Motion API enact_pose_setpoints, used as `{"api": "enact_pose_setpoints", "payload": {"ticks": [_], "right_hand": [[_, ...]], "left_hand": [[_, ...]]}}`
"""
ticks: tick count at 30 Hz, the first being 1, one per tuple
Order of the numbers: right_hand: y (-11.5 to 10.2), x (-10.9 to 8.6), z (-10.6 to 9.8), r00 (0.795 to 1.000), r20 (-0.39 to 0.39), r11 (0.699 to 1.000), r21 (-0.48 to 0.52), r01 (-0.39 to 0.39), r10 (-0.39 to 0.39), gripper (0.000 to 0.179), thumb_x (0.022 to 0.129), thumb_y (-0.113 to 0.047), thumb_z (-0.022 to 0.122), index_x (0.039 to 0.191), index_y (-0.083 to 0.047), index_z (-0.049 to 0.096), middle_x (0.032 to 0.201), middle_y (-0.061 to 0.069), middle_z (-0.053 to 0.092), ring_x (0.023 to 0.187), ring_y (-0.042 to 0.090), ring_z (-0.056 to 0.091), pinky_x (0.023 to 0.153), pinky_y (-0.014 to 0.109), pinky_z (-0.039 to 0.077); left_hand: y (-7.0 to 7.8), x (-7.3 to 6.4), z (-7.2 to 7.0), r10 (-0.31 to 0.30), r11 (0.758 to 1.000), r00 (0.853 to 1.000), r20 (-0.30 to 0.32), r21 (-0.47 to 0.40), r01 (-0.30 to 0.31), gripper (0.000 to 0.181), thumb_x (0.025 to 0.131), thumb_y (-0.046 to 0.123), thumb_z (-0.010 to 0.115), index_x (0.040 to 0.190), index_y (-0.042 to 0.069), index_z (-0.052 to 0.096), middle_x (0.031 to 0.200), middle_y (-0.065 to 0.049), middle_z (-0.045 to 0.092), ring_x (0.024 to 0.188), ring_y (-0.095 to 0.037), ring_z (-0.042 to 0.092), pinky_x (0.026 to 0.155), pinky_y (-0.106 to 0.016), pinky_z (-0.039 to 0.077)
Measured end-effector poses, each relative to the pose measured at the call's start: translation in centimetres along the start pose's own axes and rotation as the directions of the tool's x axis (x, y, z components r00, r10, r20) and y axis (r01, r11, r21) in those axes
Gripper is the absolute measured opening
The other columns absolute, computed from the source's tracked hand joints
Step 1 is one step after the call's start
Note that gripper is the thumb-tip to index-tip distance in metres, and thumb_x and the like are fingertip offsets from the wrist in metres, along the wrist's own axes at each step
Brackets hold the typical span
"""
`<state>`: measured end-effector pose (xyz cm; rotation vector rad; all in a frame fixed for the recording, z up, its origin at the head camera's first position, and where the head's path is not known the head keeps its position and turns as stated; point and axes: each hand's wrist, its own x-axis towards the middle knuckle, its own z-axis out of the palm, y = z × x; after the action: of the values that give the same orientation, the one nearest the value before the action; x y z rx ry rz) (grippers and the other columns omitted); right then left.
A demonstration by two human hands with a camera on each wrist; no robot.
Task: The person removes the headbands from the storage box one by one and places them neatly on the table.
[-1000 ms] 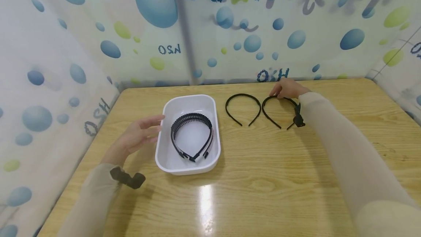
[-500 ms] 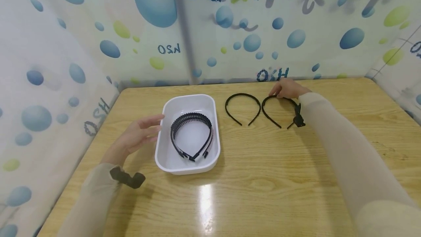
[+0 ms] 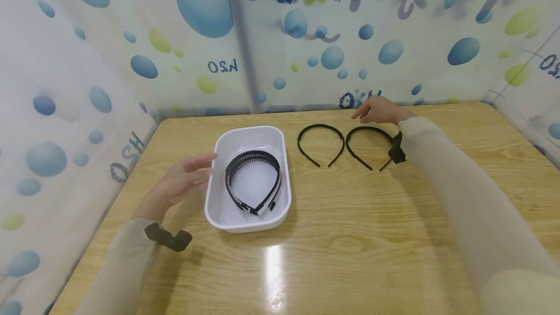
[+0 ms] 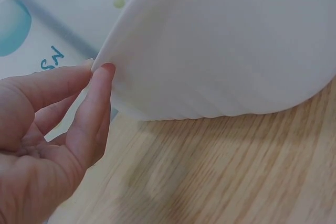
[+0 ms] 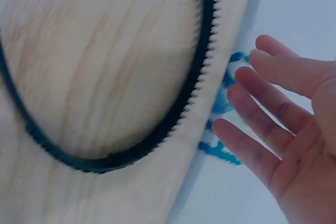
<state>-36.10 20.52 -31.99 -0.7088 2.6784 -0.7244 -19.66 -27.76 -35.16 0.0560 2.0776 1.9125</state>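
By the left hand (image 3: 179, 181), the rim of the white tray (image 3: 218, 208) is pinched lightly at its left side; in the left wrist view, one fingertip is seen against the outer wall, and another digit at the rim edge. By the right hand (image 3: 379, 110), nothing is grasped: its fingers are loosely bent and separated, and in the right wrist view a gap is seen between them and the nearest band. This hand is held at the back edge of the table (image 3: 345, 227), just beyond the top of the right band (image 3: 369, 128).

The right band and the left band (image 3: 321, 126), both black, are laid on the table to the right of the tray, with their ends directed to the near side. They are placed just beside each other; whether they touch cannot be told. One leg of the right band is partly covered by the black device (image 3: 397, 148) on the right wrist. Inside the tray, several dark toothed bands (image 3: 253, 157) are stacked together; their number cannot be told. Behind the table, a pale wall (image 3: 175, 86) is decorated with blue and green bubbles.
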Motion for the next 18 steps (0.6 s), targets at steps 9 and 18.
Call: {"api": "enact_pose_setpoints", "payload": {"ticks": [9, 18], "right_hand": [[-3.1, 0.5, -0.2, 0.989, -0.003, 0.988, -0.047, 0.145, -0.146, 0.023, 0.088, 0.000, 0.056, 0.110, 0.003, 0.065, 0.103, 0.021, 0.063, 0.094, 0.034, 0.058, 0.089, 0.052, 0.044], [-6.3, 0.8, 0.7, 0.976, -0.011, 0.976, -0.020, 0.217, -0.217, 0.022, 0.087, 0.000, 0.058, 0.108, 0.001, 0.066, 0.106, 0.018, 0.061, 0.093, 0.031, 0.059, 0.079, 0.045, 0.052]], "left_hand": [[-0.1, -0.1, -0.1, 0.030, 0.999, 0.999, 0.016, -0.016, -0.030, 0.039, 0.091, 0.003, 0.055, 0.128, 0.011, 0.052, 0.112, -0.005, 0.047, 0.095, -0.008, 0.057, 0.084, -0.025, 0.051], [-0.1, -0.1, 0.0, 0.002, 1.000, 1.000, 0.000, 0.018, -0.002, 0.046, 0.091, 0.006, 0.056, 0.135, 0.006, 0.043, 0.118, -0.009, 0.044, 0.096, -0.007, 0.056, 0.085, -0.025, 0.051]]}}
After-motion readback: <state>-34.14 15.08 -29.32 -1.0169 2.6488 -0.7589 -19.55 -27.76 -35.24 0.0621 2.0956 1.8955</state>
